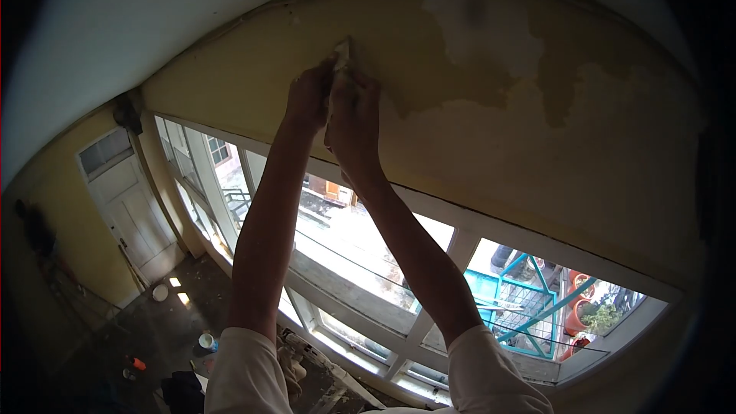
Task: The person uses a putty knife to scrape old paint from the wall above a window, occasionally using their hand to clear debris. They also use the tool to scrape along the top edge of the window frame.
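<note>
Both arms reach up to the yellow wall (268,77) above the windows. My right hand (356,111) is closed around what looks like a scraper (343,52), its pale, flat blade pointing up against the paint. Close beside it, my left hand (308,96) has its fingers curled in at the tool, seemingly gripping it too. The handle is hidden inside the hands. To the right of them, the yellow coating ends in a ragged edge, with a paler bare patch (483,27) and a broad brownish area (552,161) of exposed wall.
White-framed windows (452,261) run below the hands, with a turquoise metal frame (502,291) outside. A white door (130,207) stands at the left. On the floor are a white tub (160,292), an open bucket (206,341) and an orange object (138,364).
</note>
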The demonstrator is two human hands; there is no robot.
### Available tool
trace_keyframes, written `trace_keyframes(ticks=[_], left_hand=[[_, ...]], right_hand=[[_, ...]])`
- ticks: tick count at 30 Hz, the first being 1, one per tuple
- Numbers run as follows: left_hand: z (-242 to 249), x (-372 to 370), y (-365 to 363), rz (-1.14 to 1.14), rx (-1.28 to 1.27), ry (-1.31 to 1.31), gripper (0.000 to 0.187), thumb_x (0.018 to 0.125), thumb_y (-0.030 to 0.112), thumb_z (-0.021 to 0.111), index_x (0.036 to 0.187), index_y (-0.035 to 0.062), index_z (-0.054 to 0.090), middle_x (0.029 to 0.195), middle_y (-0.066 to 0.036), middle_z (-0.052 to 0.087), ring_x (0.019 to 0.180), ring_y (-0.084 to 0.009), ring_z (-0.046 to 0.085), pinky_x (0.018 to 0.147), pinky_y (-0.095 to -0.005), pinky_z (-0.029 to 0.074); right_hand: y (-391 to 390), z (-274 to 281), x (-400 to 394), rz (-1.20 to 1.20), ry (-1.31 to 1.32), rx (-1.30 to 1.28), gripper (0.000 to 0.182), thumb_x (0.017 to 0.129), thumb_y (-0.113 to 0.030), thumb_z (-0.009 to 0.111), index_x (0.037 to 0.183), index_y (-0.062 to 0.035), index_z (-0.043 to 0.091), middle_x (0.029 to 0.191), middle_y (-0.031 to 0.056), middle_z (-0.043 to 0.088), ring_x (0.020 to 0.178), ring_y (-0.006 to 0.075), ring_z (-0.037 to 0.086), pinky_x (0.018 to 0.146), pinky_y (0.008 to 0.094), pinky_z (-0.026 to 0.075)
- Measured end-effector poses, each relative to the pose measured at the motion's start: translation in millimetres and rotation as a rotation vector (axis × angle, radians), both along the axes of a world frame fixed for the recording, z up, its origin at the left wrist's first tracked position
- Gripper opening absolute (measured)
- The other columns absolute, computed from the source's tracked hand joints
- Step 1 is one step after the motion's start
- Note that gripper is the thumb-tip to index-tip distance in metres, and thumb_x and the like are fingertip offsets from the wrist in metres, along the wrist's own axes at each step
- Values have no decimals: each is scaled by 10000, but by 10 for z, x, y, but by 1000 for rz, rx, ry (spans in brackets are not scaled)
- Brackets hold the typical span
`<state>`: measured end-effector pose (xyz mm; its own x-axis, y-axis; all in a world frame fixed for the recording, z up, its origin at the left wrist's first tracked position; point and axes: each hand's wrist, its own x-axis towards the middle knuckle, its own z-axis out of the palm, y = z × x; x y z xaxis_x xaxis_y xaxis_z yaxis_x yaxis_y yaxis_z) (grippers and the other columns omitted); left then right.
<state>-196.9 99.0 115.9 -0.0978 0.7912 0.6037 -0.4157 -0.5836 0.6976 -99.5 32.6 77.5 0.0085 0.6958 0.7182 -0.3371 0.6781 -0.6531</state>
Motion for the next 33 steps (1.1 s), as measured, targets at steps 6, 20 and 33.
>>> trace_keyframes(ticks=[6,20,33], left_hand=[[112,-142,71,-10,-13,-17,260,877,275,605,802,26,612,645,5,512,600,-83,486,523,-277,408],[-1869,-243,-817,-51,-178,1937,623,887,485,521,1351,80,424,1176,-158,603,1083,-296,576,944,-358,430],[-2244,178,-2295,-501,-510,1852,490,911,552,424,1085,157,656,990,-131,667,939,-268,637,839,-367,494]], right_hand=[[18,97,10,12,13,28,409,963,-291,404,1222,16,325,1027,219,548,881,297,593,764,385,471],[-775,-2512,1532,-160,-556,-282,385,888,-158,585,1241,-41,484,840,96,573,763,147,535,694,305,453],[-1729,-4715,2791,-346,-824,-748,547,795,-277,662,1266,-40,514,798,104,609,676,147,573,593,287,463]])
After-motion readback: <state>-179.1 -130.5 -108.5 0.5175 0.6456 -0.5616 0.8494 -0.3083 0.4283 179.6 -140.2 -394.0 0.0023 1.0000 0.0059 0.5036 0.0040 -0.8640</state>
